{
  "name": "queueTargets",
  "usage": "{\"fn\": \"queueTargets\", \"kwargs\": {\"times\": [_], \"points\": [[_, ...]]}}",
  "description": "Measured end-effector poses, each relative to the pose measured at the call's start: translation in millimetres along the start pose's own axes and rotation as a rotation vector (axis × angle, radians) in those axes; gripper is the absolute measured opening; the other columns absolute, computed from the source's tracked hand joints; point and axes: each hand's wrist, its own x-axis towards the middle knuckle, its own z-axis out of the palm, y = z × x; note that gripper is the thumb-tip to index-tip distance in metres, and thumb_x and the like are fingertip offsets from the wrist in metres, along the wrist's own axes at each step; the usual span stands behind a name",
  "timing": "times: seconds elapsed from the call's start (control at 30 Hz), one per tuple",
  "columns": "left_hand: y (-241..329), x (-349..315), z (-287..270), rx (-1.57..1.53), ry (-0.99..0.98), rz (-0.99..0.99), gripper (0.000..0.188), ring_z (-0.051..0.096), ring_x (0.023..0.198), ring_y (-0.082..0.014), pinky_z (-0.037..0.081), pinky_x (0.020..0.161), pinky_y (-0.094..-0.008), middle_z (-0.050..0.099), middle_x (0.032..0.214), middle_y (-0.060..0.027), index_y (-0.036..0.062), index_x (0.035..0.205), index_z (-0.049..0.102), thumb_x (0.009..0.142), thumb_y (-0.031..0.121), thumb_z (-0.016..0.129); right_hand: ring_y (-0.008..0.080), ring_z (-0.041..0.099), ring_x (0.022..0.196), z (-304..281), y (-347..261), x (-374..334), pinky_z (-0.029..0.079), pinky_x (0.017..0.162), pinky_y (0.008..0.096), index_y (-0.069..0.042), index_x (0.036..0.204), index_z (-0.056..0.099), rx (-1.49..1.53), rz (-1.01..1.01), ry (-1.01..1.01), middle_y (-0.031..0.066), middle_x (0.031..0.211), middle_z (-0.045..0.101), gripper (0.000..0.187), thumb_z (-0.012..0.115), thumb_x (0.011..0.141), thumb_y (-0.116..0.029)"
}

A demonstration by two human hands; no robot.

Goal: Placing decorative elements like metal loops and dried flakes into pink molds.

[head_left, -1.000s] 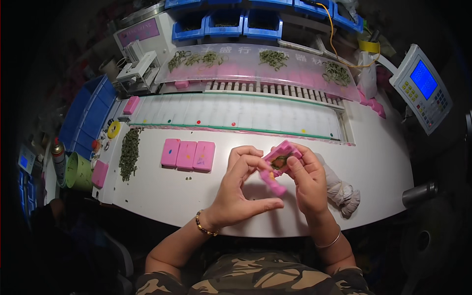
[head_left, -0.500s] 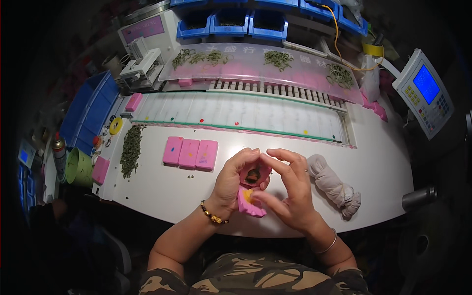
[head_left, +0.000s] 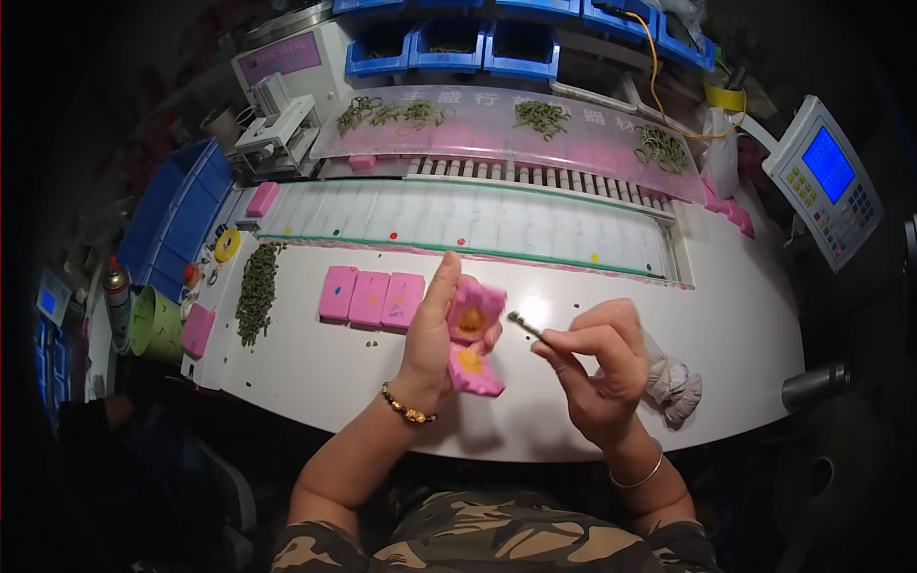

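My left hand (head_left: 426,349) grips a pink rubber mould (head_left: 487,298), splayed open in two flaps. Each flap has a yellow-orange patch, and the upper one is hollowed. Just right of the mould, my right hand (head_left: 607,372) pinches a small dark green wax piece (head_left: 527,327) between thumb and fingers, apart from the mould and above the white table. Three closed pink moulds (head_left: 370,298) stand side by side left of my left hand. A grey-white cloth bundle (head_left: 676,393) lies partly hidden behind my right hand.
A pile of dark green bits (head_left: 257,294) lies at the left. Beyond the table (head_left: 315,382) runs a long recessed white tray (head_left: 382,212). Green wax pieces (head_left: 541,118) rest on a clear shelf. A keypad screen (head_left: 827,172) stands right, a blue bin (head_left: 177,215) left.
My right hand has drawn away to the right from the mould, with the green wax piece now in its fingers. My left hand has shifted slightly left and up, and the dark piece is gone from the mould.
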Motion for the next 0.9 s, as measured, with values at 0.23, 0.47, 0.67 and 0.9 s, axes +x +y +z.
{"fn": "queueTargets", "kwargs": {"times": [0.23, 0.47, 0.67, 0.9], "points": [[-3.0, -24.7, 11.9, 0.3, -0.208, -0.048, 0.017, 0.062, 0.073, -0.0085, 0.052, 0.065, -0.024, 0.066, 0.084, -0.0048, -0.001, 0.098, 0.064, 0.097, 0.016, 0.061, 0.0136, 0.053, 0.072, -7.4, 11.5, -11.2, 0.035, 0.069, 0.0303, -0.011, 0.091, 0.072, -0.371, -0.4, -0.099, -0.0047, 0.078, 0.058, 0.027, 0.077, 0.065, -0.006], [-8.6, -26.5, 7.3, 0.572, -0.186, 0.144, 0.009, 0.062, 0.075, -0.0069, 0.051, 0.063, -0.0225, 0.067, 0.089, -0.0051, -0.0009, 0.097, 0.064, 0.094, 0.007, 0.062, 0.0132, 0.052, 0.071, 2.4, 23.8, -23.2, 0.039, 0.064, 0.0301, -0.006, 0.082, 0.066, 0.233, 0.207, -0.173, 0.0016, 0.075, 0.059, 0.011, 0.076, 0.077, -0.003], [-4.6, -13.3, 2.4, 1.246, -0.191, 1.061, 0.016, 0.063, 0.064, -0.0155, 0.048, 0.053, -0.0276, 0.067, 0.078, -0.0077, 0.0013, 0.094, 0.069, 0.079, -0.004, 0.069, 0.0085, 0.054, 0.08, -1.5, 48.9, -35.6, 0.044, 0.07, 0.0246, 0.001, 0.092, 0.069, 0.889, 1.041, -0.149, 0.0015, 0.086, 0.065, 0.011, 0.065, 0.091, -0.01], [-1.1, -5.4, 4.9, 1.423, -0.24, 1.108, 0.014, 0.064, 0.063, -0.0157, 0.049, 0.054, -0.0274, 0.067, 0.078, -0.0075, 0.0017, 0.093, 0.069, 0.079, -0.003, 0.068, 0.009, 0.057, 0.081, -18.8, 33.9, -12.2, 0.046, 0.068, 0.0245, -0.007, 0.103, 0.07, 0.175, 0.424, -0.173, 0.0024, 0.096, 0.064, 0.018, 0.071, 0.084, -0.005]]}}
